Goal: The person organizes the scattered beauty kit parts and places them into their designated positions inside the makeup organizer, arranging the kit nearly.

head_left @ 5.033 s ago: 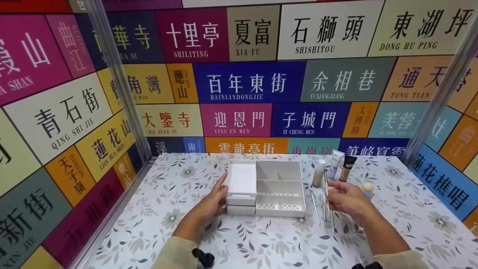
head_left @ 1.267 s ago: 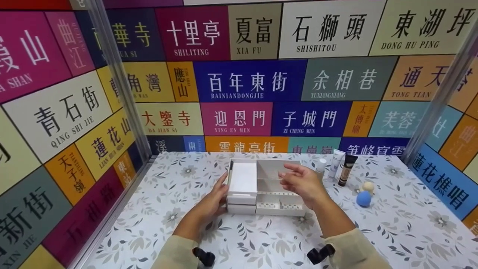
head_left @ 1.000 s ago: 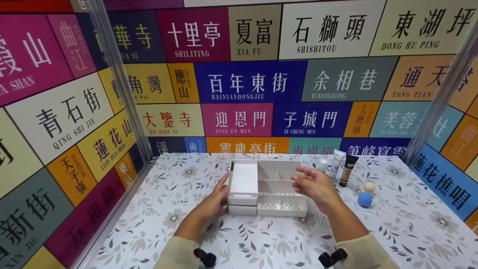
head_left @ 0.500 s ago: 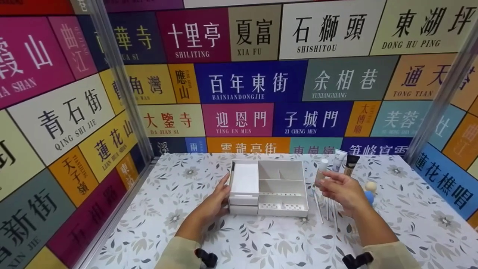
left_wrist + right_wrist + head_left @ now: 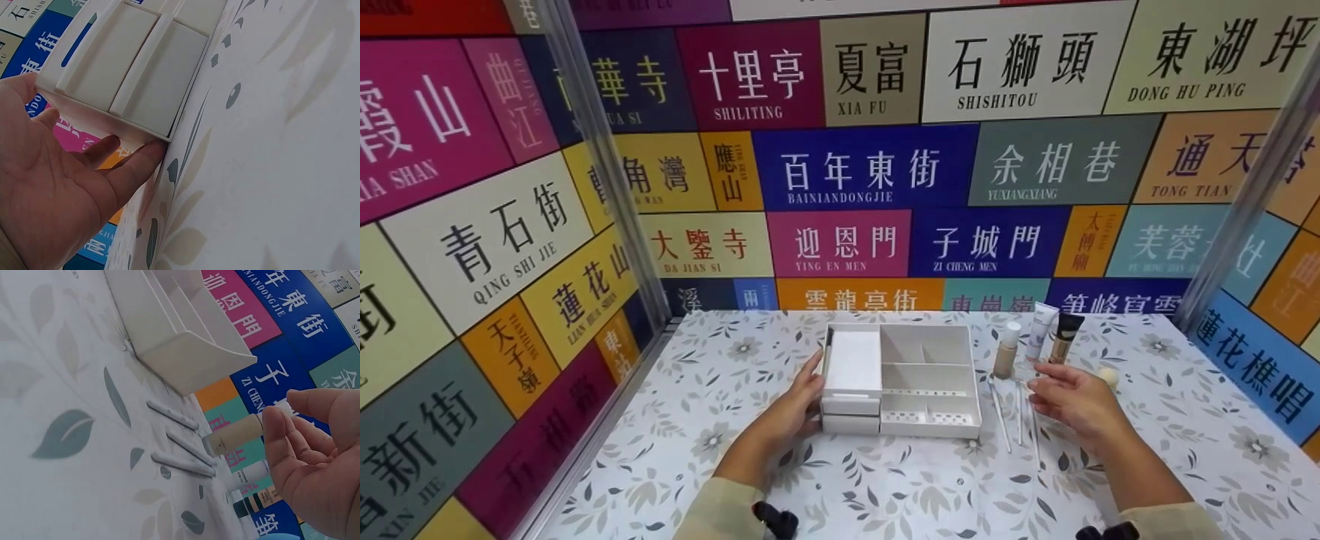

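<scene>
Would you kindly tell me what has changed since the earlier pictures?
The right hand let go of its slim stick and moved right from over the organizer toward the brushes; a dark strip now shows along the organizer's left edge. The left hand stays at that side.

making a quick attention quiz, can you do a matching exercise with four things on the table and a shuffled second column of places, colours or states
Things:
1. white organizer
2. slim sticks
3. bottle
4. tube

Descriptions:
A. black and tan
B. lying down on the table, to the right of the box in the head view
C. beige below a white cap
D. divided into open compartments on one side

Right pairs: 1-D, 2-B, 3-C, 4-A
</scene>
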### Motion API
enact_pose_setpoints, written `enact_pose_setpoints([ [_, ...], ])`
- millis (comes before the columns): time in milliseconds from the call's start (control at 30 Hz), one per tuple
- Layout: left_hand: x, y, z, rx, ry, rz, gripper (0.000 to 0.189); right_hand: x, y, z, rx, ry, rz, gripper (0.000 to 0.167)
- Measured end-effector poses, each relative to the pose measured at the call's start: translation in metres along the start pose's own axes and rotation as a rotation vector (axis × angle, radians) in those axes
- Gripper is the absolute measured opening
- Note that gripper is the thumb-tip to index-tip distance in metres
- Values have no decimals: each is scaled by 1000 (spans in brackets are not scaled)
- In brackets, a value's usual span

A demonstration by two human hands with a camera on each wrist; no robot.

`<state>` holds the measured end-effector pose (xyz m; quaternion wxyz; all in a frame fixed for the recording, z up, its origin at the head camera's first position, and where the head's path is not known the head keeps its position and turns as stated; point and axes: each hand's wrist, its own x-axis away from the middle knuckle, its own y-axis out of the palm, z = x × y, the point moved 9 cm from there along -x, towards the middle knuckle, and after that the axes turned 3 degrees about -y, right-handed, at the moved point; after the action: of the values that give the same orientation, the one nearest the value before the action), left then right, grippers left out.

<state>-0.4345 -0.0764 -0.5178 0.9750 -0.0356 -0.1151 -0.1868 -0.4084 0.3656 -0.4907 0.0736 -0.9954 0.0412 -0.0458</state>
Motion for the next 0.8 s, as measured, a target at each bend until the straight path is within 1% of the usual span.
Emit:
enact_pose_setpoints([
  [200,1,1,1,11,22,-21,57,0,-4,15,23,48,-4,70],
  [400,0,4,0,41,45,-48,59,-4,-6,30,44,65,-17,72],
  [600,-1,2,-1,35,11,-21,59,-6,-11,45,97,87,-6,71],
  [800,-1,-1,-2,27,-14,-4,57,-9,-15,49,187,102,-7,69],
])
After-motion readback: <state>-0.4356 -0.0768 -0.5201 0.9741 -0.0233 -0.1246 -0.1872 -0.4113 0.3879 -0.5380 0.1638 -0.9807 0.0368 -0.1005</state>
